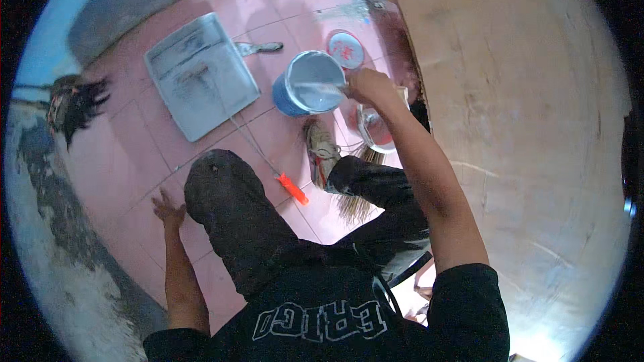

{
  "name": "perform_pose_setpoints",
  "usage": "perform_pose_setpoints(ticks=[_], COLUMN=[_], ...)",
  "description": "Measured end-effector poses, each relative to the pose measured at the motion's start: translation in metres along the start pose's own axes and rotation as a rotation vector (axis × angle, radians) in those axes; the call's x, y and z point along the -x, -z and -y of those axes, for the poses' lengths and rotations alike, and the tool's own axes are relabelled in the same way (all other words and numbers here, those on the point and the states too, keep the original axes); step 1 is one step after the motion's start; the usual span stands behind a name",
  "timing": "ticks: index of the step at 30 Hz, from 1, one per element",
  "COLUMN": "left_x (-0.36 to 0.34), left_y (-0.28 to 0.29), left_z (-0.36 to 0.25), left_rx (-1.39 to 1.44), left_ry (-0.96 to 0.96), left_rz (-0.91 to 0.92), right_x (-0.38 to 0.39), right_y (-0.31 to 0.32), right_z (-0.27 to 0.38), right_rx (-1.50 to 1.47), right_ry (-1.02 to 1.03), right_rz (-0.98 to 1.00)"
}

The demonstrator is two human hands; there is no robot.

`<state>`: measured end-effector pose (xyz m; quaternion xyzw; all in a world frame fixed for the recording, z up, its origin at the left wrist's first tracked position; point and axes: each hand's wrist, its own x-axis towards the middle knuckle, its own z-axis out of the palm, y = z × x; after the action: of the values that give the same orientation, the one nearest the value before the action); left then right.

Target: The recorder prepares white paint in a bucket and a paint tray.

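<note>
My right hand (369, 87) is closed at the rim of a blue paint bucket (287, 97) and grips a pale, flat stick (315, 86). The stick reaches across the bucket's mouth, over or into the whitish paint inside; how deep its end goes I cannot tell. My left hand (168, 210) is beside my left knee, fingers spread and holding nothing. Left of the bucket lies a paint-smeared roller tray (201, 77). A paint roller's orange handle (293, 189) rests near my knees, its thin rod leading up to the tray.
A paint-coated hand tool (261, 47) lies between tray and bucket. Beyond the bucket is a round lid (345, 49). A second tub (377, 129) stands under my right forearm, near broom bristles (355, 208). Dark bristles (80, 104) show at left; a large board (516, 127) borders the right.
</note>
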<state>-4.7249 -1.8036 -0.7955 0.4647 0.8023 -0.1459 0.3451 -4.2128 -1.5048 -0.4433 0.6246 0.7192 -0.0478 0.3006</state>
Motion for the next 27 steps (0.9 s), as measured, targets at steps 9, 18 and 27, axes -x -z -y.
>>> perform_pose_setpoints(ticks=[9, 18, 27], left_x=[-0.004, -0.012, -0.001], left_y=[-0.007, 0.005, 0.031], left_z=[0.007, 0.013, 0.029], left_rx=[-0.01, -0.244, -0.199], left_ry=[-0.091, -0.045, -0.058], left_rz=[-0.071, 0.059, 0.088], right_x=[0.002, -0.018, 0.048], right_y=[-0.031, -0.031, 0.047], right_z=[0.006, -0.009, -0.054], right_rx=[0.099, 0.078, -0.184], right_ry=[0.147, 0.2, 0.296], right_rz=[-0.069, -0.303, -0.723])
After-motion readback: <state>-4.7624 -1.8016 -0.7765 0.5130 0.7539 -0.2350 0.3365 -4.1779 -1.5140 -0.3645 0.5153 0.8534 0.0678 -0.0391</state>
